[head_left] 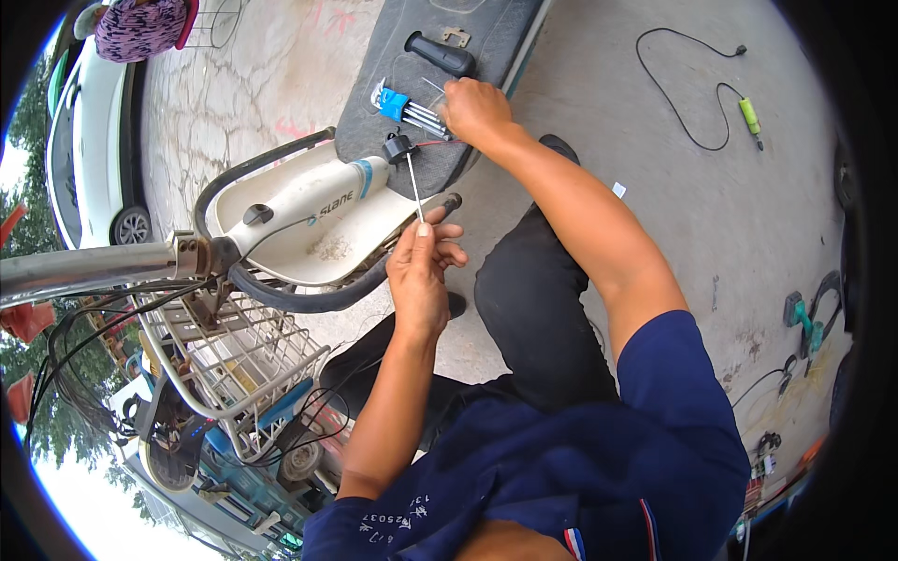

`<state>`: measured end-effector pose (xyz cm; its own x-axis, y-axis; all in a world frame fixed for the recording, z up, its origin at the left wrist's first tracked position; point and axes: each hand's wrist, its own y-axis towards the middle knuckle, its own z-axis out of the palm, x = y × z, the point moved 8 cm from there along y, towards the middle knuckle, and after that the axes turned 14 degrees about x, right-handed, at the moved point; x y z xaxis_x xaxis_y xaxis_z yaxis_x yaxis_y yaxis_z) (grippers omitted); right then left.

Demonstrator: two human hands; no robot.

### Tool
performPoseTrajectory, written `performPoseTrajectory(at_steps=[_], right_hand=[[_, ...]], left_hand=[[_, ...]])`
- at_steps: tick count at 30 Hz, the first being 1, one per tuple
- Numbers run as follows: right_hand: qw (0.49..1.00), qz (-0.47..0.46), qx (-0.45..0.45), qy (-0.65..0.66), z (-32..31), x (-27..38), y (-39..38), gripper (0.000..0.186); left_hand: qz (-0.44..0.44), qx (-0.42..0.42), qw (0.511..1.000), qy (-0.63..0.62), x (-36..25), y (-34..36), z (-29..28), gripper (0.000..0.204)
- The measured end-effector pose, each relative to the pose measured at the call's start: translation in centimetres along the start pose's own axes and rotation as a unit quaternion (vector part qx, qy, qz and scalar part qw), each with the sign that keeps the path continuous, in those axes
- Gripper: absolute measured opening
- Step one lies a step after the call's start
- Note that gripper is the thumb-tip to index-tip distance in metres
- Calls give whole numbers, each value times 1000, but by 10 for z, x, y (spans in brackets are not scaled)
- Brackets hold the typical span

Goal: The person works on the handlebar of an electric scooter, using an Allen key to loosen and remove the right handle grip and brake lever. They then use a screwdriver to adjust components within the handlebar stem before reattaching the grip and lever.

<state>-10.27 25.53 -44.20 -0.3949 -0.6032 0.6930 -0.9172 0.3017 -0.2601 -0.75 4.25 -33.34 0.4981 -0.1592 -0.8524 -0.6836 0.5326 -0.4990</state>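
Observation:
My left hand (pixel 419 285) pinches a thin silver rod (pixel 413 185) between thumb and fingers, the other fingers loosely curled. The rod's far end meets or overlaps a small round black part (pixel 398 148) on the dark scooter deck (pixel 383 56); a thin red wire runs beside it. Over the deck's right edge, my right hand (pixel 477 112) has its fingers closed, and a thin metal piece (pixel 432 84) sticks out past them. Just left of that hand lies a hex key set (pixel 393 105) in a blue holder. Beyond it rest a black handle grip (pixel 440 54) and a small metal bracket (pixel 456 37).
A white scooter front (pixel 309 215) with a black rim stands at left, above a wire basket (pixel 243 365) and loose cables. On the floor at right are a black cord with a yellow-green tool (pixel 749 116) and a green power tool (pixel 804 323). A white car (pixel 98 140) stands far left.

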Motion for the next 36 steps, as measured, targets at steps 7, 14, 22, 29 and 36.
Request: performPoseTrajectory(at_steps=[7, 14, 22, 29, 36], right_hand=[[998, 60, 23, -9, 2, 3, 3, 19], [998, 34, 40, -45, -5, 5, 1, 18], [934, -138, -46, 325, -86, 27, -133, 21], [802, -216, 123, 543, -130, 122, -298, 9], [840, -201, 88, 496, -146, 149, -336, 9]], left_hand=[[20, 11, 999, -29, 1, 1, 6, 39], [53, 37, 998, -16, -17, -20, 23, 34], [143, 46, 987, 56, -56, -64, 43, 26], [267, 113, 956, 38, -117, -126, 71, 27], [349, 150, 925, 5, -143, -180, 73, 24]])
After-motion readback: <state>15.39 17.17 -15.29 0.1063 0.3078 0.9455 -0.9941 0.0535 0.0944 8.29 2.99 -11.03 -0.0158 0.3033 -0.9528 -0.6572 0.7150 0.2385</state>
